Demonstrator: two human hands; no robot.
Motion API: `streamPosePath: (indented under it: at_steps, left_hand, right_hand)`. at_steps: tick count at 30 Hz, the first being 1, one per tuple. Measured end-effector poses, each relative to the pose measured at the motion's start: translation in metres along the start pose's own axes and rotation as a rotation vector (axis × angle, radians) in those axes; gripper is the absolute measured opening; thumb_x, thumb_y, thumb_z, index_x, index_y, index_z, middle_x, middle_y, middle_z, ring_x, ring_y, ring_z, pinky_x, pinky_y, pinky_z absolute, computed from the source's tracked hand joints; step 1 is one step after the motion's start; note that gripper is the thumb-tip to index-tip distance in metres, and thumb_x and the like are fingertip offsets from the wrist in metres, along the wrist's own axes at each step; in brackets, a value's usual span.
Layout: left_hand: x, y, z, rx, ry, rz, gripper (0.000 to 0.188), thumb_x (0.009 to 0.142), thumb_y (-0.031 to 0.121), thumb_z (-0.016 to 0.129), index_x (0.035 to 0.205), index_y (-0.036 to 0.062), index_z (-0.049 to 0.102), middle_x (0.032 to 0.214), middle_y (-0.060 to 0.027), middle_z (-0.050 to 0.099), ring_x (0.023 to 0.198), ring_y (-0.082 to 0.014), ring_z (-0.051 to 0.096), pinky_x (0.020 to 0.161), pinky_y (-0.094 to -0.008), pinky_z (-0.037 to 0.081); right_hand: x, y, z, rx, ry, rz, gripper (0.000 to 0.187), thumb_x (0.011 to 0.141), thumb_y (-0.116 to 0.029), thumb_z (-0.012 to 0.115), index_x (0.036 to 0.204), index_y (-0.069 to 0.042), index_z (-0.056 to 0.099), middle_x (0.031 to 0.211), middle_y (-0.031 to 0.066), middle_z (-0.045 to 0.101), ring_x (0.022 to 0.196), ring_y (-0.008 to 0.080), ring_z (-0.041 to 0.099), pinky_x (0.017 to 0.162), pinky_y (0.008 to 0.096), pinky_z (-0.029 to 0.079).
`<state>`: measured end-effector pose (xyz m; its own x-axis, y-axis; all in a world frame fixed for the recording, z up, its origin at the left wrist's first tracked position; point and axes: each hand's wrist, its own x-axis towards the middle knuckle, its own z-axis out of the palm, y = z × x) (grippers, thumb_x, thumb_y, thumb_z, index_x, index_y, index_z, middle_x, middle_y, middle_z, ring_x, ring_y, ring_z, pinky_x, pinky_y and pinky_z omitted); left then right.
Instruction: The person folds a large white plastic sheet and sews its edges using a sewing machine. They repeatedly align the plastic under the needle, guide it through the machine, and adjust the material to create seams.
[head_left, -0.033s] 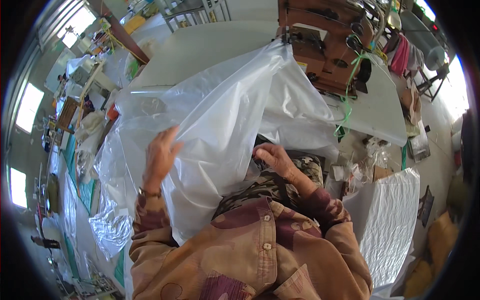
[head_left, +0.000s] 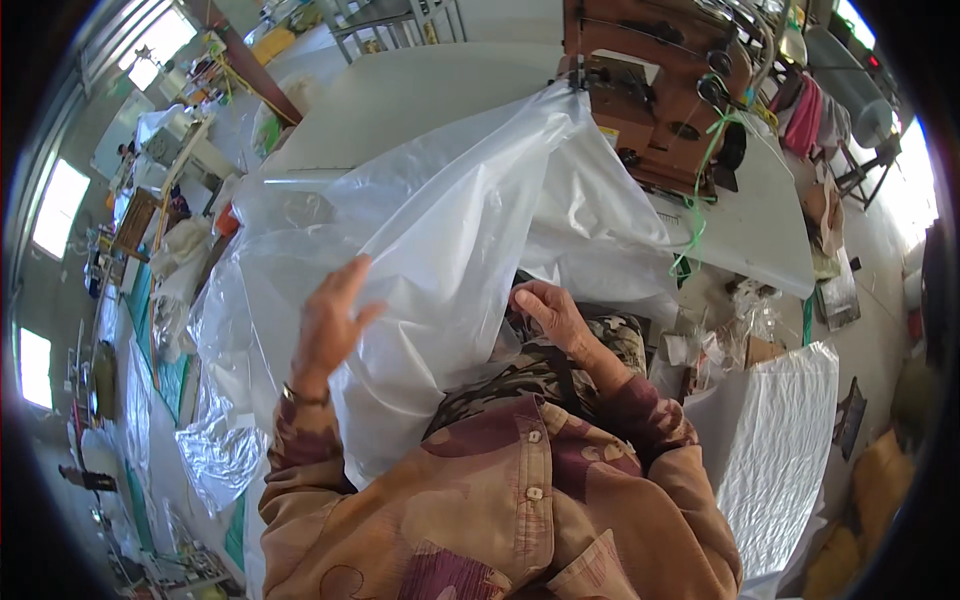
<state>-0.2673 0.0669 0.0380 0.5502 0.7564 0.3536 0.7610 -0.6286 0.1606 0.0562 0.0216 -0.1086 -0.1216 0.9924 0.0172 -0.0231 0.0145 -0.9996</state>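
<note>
A large translucent white plastic sheet (head_left: pixel 440 260) drapes from the sewing machine (head_left: pixel 655 110) over the table edge and down to my lap. One gathered corner of it sits at the needle end of the brown machine. My left hand (head_left: pixel 332 325) is open over the sheet's left part, fingers stretched and thumb apart; whether it touches the plastic I cannot tell. Above my camouflage trousers (head_left: pixel 530 375), my right hand (head_left: pixel 550 312) is closed with curled fingers beside the sheet's inner edge. Its fingertips are hidden, so what they hold does not show.
The pale tabletop (head_left: pixel 430 100) reaches behind the sheet. A green string (head_left: pixel 697 205) hangs from the machine. To my right stands a silvery quilted sheet (head_left: pixel 780 440), below clear plastic scraps (head_left: pixel 755 310). Crumpled silver film (head_left: pixel 225 460) lies at the left; a metal chair (head_left: pixel 395 25) stands beyond the table.
My left hand has shifted slightly to the right over the sheet. My right hand and the sheet look nearly the same.
</note>
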Motion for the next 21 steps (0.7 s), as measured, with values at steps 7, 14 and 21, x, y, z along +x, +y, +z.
streamPosePath:
  at_steps: [7, 14, 21]
  left_hand:
    - [-0.072, 0.022, 0.073, 0.051, -0.196, -0.382, 0.046, 0.079, 0.016, 0.077, 0.119, -0.0007, 0.061, 0.105, -0.0177, 0.069, 0.098, -0.0340, 0.066, 0.087, -0.0433, 0.051]
    - [-0.117, -0.052, 0.032, -1.354, 0.526, -0.587, 0.015, 0.088, 0.006, 0.068, 0.101, 0.0007, 0.068, 0.092, -0.0043, 0.069, 0.083, -0.0152, 0.065, 0.074, -0.0309, 0.055]
    - [-0.125, -0.081, 0.066, -0.739, -0.198, -0.722, 0.017, 0.092, 0.015, 0.066, 0.094, -0.0008, 0.073, 0.078, 0.0026, 0.069, 0.072, -0.0059, 0.058, 0.068, -0.0245, 0.049]
  right_hand:
    - [0.020, -0.004, 0.041, 0.069, 0.023, 0.058, 0.036, 0.099, -0.030, 0.062, 0.106, 0.005, 0.067, 0.088, 0.0022, 0.067, 0.081, 0.0065, 0.056, 0.073, 0.0252, 0.046]
    - [0.006, 0.022, 0.044, 0.146, 0.143, -0.130, 0.033, 0.101, -0.028, 0.059, 0.107, 0.003, 0.067, 0.088, -0.0007, 0.064, 0.083, 0.0060, 0.053, 0.076, 0.0238, 0.046]
    - [-0.009, 0.057, -0.014, -0.089, 0.271, 0.098, 0.025, 0.100, -0.021, 0.058, 0.097, 0.003, 0.064, 0.077, 0.0003, 0.063, 0.074, 0.0077, 0.056, 0.063, 0.0286, 0.045]
